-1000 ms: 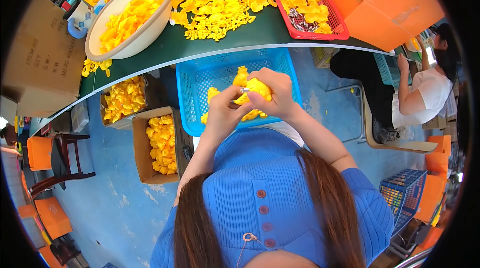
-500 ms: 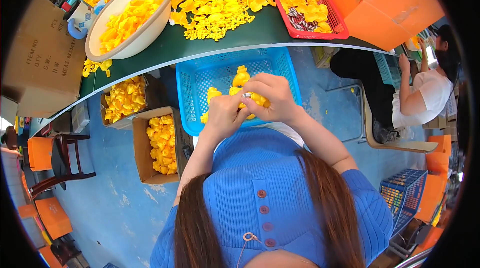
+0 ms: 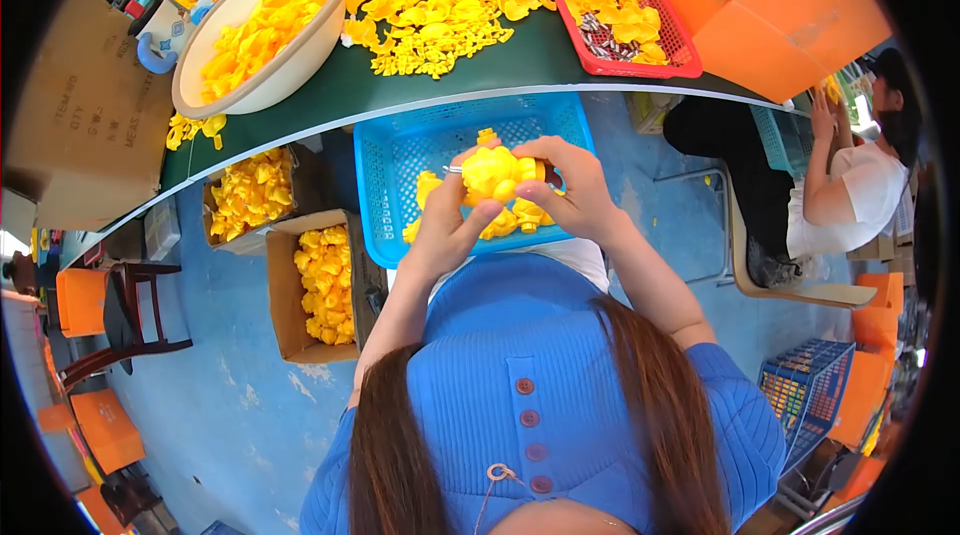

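Over the blue plastic basket [image 3: 378, 175], both my hands hold one yellow plastic toy figure [image 3: 490, 173] between them. My left hand [image 3: 447, 225] has its fingers behind the figure's left side and its thumb in front. A small silvery metal piece [image 3: 453, 169] shows at the left fingers; whether it is worn or held I cannot tell. My right hand [image 3: 580, 190] pinches the figure's right end between thumb and fingers. More yellow figures lie in the basket below, including one [image 3: 528, 215] under my hands and another [image 3: 428, 187] beside my left hand.
The green table [image 3: 400, 95] carries a large bowl [image 3: 300, 75] of yellow parts, loose yellow pieces [image 3: 440, 35] and a red basket [image 3: 685, 60] with yellow and metal parts. Cardboard boxes [image 3: 285, 310] of yellow parts stand on the floor. A person [image 3: 850, 185] sits at the right.
My hands have moved apart from their close grip and turned the yellow figure up into view between them. The silvery piece has shifted left with my left fingers.
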Available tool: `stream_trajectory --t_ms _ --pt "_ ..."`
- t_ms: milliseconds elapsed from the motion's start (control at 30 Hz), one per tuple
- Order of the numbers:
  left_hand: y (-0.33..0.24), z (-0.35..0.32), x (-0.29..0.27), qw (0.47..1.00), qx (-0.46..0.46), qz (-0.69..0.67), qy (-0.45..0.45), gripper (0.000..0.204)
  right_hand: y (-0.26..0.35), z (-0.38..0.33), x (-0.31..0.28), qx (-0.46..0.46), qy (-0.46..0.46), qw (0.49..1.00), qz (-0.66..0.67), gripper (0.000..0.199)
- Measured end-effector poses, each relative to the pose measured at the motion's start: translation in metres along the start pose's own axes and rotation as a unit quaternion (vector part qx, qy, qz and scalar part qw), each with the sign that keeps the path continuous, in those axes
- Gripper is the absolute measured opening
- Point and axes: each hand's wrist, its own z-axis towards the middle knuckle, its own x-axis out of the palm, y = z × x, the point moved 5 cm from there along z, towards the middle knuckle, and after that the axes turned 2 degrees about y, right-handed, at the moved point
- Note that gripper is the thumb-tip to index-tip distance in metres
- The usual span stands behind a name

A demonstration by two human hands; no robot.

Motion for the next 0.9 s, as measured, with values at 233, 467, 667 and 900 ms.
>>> stream_trajectory --t_ms 233,467,667,900 --pt "0.021 -0.003 0.006 0.985 -0.072 -0.159 0.011 0.043 -0.022 -0.007 0.021 0.029 -0.007 1.000 -0.010 0.026" --pt "0.088 -0.005 -0.005 0.946 -0.323 -0.008 -0.020 0.045 -0.114 -0.026 0.044 0.365 -0.007 0.929 0.062 0.033" --pt "0.079 -0.005 -0.027 0.917 -0.293 0.271 0.011 0.044 -0.118 -0.023 0.039 0.279 0.024 0.960 0.002 0.031" --pt "0.057 -0.001 -0.043 0.845 -0.255 0.469 -0.030 0.028 -0.084 0.040 0.027 0.210 0.086 0.968 -0.108 0.027"
